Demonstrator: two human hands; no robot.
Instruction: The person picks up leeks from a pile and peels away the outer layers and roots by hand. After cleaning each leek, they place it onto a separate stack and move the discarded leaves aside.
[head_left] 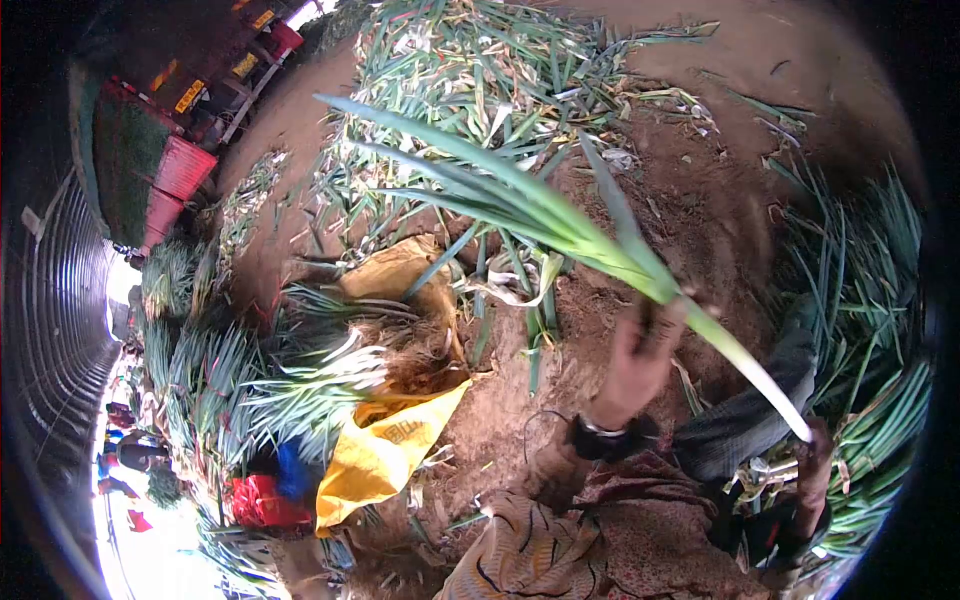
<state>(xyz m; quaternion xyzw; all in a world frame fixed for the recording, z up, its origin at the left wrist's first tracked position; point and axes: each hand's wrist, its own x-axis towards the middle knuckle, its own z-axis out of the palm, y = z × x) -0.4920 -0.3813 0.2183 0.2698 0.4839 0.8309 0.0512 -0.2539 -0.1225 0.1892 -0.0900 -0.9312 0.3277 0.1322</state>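
Observation:
A large green onion point(735, 358) stretches diagonally across the middle, its green leaves fanning to the upper left and its white root end to the lower right. Around the root end my right hand point(815, 462) is closed. My left hand point(636, 362), smeared by motion and with a band at the wrist, has its fingers closed on the stalk where the leaves branch. Below the leaves, a yellow sack point(392, 452) lies on the soil with trimmed green onions point(325, 385) on and beside it.
A heap of discarded leaves point(470, 85) covers the ground ahead. Green onions point(865, 290) are piled at my right, and standing bundles point(205, 385) line the left. Red vehicle parts point(180, 180) stand at upper left; people point(125, 455) are far left.

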